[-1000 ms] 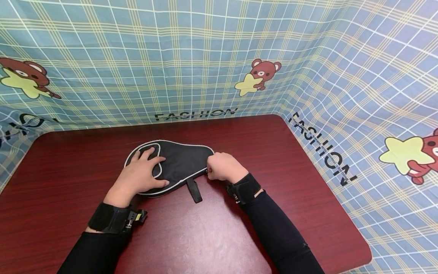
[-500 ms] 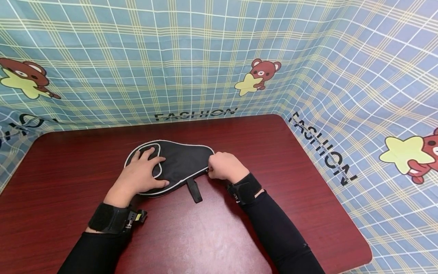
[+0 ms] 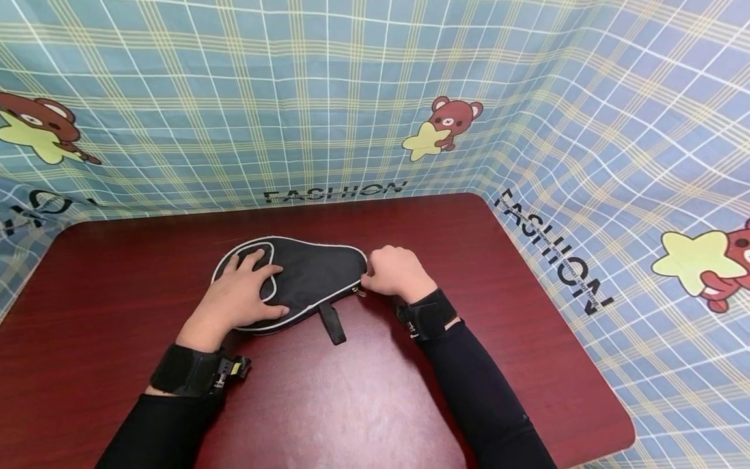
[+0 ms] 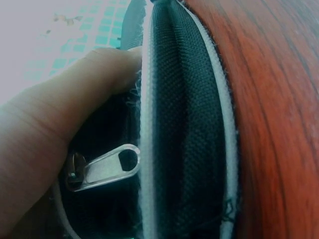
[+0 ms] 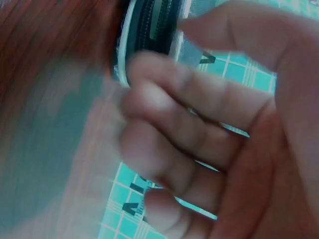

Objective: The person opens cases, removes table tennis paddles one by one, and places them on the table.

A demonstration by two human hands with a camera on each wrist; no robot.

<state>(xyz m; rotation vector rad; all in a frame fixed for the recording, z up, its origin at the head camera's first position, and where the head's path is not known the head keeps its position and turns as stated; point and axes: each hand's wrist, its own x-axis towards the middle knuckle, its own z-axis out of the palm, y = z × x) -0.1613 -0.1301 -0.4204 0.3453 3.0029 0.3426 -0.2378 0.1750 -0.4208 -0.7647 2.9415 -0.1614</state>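
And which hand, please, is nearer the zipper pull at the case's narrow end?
Right: the right hand is beside the zipper pull, the left hand on the wide end.

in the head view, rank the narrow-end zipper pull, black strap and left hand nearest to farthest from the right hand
1. Narrow-end zipper pull: just left of the right hand.
2. Black strap: farther left, sticking out from the near edge of the black case.
3. Left hand: farthest left, on the wide end.

Right hand (image 5: pixel 249 154) (loosely curled) at black zippered case (image 5: pixel 135 37)
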